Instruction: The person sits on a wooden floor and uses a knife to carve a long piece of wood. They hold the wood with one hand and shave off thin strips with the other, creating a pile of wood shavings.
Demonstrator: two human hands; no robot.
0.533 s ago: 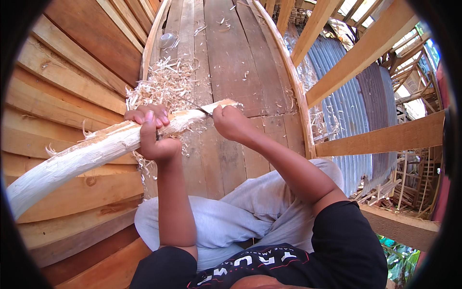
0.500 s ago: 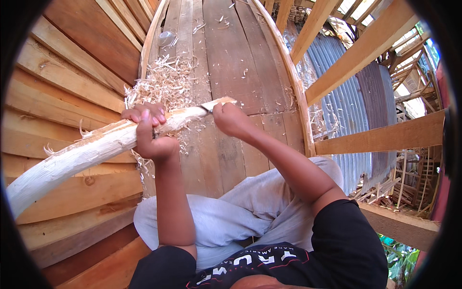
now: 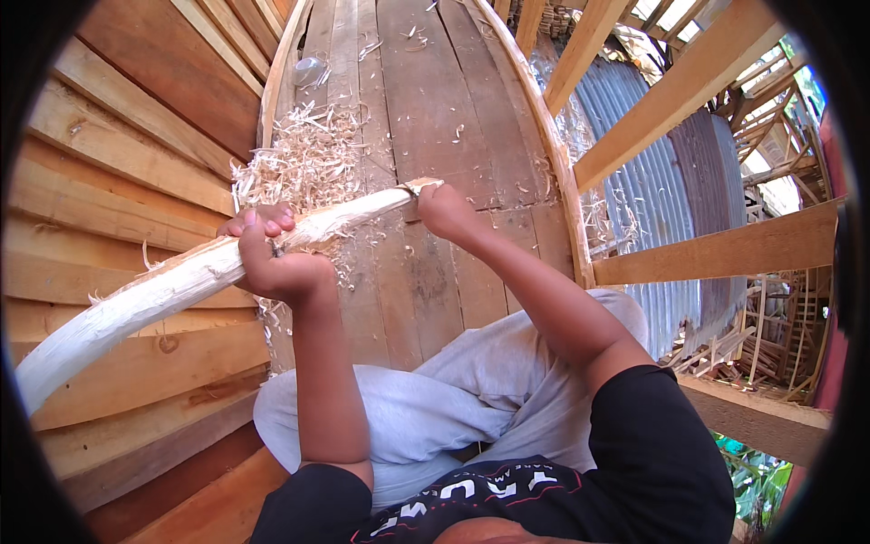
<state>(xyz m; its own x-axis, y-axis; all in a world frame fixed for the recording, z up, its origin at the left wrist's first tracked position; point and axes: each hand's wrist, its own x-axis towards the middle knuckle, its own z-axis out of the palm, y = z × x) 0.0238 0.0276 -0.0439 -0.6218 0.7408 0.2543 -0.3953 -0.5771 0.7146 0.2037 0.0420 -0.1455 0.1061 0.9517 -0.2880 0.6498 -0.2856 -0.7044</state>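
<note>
A long pale peeled pole (image 3: 149, 295), slightly curved, slants up from the lower left to its narrower far end in front of me. My left hand (image 3: 276, 258) is closed around its middle, thumb on the near side and fingers over the top. At the tip, my right hand (image 3: 444, 212) is a fist around a knife, its handle hidden inside the fingers. Only a short dark bit of the blade (image 3: 412, 189) shows, against the pole's end. A small dark spot shows on the pole beside my left hand; I cannot tell what it is.
Curled wood shavings (image 3: 304, 159) are heaped on the plank floor (image 3: 435, 109) beyond my left hand. A clear cup (image 3: 312, 72) lies farther off. A board wall (image 3: 118, 227) stands close on the left; wooden rails (image 3: 716, 251) and corrugated metal sheets (image 3: 625, 136) are on the right.
The right hand and blade have moved a little outward to the pole's tip. My left hand and the pole have shifted slightly left.
</note>
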